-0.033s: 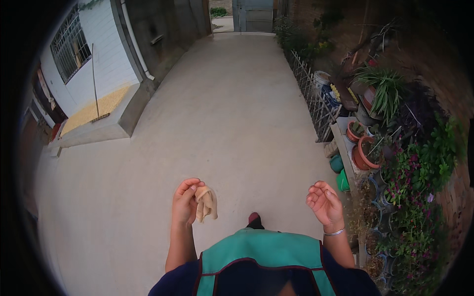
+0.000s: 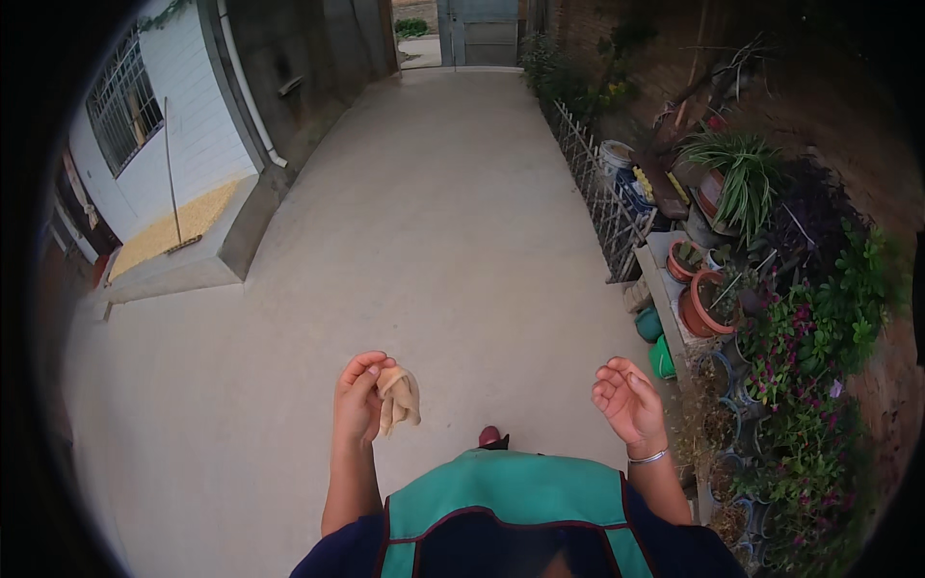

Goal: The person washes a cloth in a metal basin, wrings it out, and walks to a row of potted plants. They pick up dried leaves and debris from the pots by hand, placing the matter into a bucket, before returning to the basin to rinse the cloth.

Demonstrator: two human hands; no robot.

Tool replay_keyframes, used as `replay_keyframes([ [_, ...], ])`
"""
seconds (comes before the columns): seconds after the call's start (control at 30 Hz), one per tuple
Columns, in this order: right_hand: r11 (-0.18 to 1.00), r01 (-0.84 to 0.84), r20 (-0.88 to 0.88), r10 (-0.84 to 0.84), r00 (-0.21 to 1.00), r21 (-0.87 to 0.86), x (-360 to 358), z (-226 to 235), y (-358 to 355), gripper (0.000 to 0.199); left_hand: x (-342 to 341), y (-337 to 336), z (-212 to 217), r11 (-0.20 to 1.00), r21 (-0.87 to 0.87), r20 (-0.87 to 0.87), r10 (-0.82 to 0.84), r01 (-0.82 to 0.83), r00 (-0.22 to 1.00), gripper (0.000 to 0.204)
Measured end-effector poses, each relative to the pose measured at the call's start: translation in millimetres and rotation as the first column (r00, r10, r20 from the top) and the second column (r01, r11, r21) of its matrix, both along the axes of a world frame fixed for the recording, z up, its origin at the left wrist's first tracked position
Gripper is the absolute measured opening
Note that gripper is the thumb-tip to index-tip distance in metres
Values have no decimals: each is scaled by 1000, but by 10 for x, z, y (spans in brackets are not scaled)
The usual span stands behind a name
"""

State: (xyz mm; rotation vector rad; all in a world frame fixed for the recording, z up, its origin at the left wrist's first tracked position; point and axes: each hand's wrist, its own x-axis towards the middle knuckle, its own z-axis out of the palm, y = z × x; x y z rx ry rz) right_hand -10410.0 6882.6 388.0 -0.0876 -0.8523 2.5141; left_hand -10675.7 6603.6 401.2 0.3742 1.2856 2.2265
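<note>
Left hand [image 2: 361,400]: curling around a small tan cloth [image 2: 398,397], pinching its top between thumb and fingertips, raised in front of the chest.
Tan cloth: hanging crumpled from the left hand's grip, drooping to the right of the palm, above the concrete yard floor [image 2: 434,241].
Right hand [image 2: 626,400]: hovering empty, palm turned up and inward, fingers loosely spread and slightly bent, touching nothing.
Wrist: wearing a thin silver bangle [image 2: 648,457] just below the right hand.
Gap between hands: staying well apart, the cloth lying nearer the left one.
Clothing: showing a teal vest [image 2: 501,501] with dark red piping over dark blue sleeves at the lower edge.
Foot: peeking out as a dark red shoe tip [image 2: 490,436] between the two forearms, resting on the floor.
Right side: lining up terracotta flower pots [image 2: 701,299] on a low ledge, with green containers [image 2: 655,342] on the ground beside them.
Plants: crowding the right edge with purple-flowered greenery [image 2: 809,356] and a spiky green plant [image 2: 742,173].
Fence: running as a low white lattice fence [image 2: 597,183] along the bed toward the far gate [image 2: 487,34].
Left side: standing as a white brick building with a barred window [image 2: 125,101], and a raised step [image 2: 178,226] covered in yellow grain.
</note>
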Motion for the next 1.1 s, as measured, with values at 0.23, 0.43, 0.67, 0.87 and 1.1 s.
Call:
replay_keyframes([
  [0.23,966,245,-134,-233,963,82,-1099,296,2208,33,-1601,3087,441,930,-21,-99,-367,367,925,18],
  [0.43,937,349,-97,-349,932,-15,-2109,-176,4346,32,-2750,5658,96,862,30,-78,-503,507,860,18],
  [0.67,984,166,-90,-160,983,63,-3993,373,6977,31,-4141,7879,466,884,35,-75,-463,466,883,19],
  [0.87,989,137,-84,-132,988,61,-5437,119,8940,31,-5605,9682,88,921,-10,-35,-389,389,921,19],
  [1.1,948,314,-34,-316,948,-57,-6754,60,11100,31,-7146,12496,228,808,-53,-45,-588,586,807,20],
])
